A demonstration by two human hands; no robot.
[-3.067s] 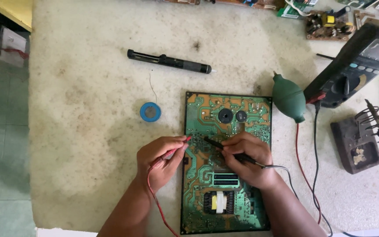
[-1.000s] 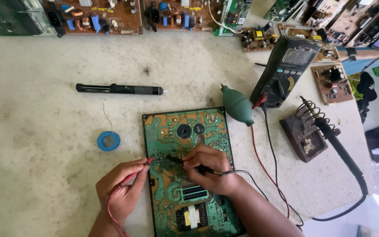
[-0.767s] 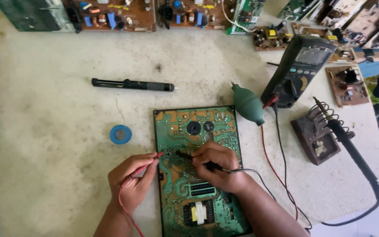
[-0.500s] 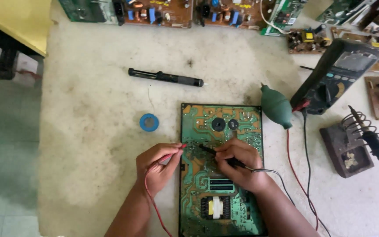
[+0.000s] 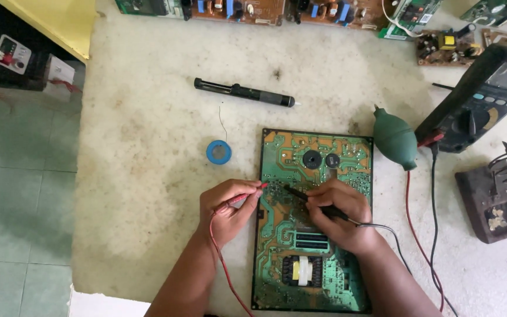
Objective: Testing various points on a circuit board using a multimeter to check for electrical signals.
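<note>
A blue solder spool [image 5: 219, 152] lay on the worn worktop [image 5: 148, 176] left of centre, with a black desoldering pump [image 5: 243, 93] lying flat farther back. Your left hand [image 5: 228, 205] had its fingers pinched shut on the red probe [image 5: 246, 196], its tip touching the left edge of the green circuit board [image 5: 315, 235]; the red lead trailed down along your forearm. The board lay flat, solder side up, directly in front of you near the table's front edge. Your right hand [image 5: 338, 214] rested over the board's middle, fingers closed pen-fashion around the black probe [image 5: 309, 201], whose tip met the traces close to the red one. Right of the board, a green rubber blower bulb [image 5: 395, 141] sat just beside its upper corner. Beyond it stood a dark multimeter [image 5: 482, 100], tilted, with both leads plugged in. At far right sat a soldering iron stand [image 5: 494, 202] with its coiled holder.
</note>
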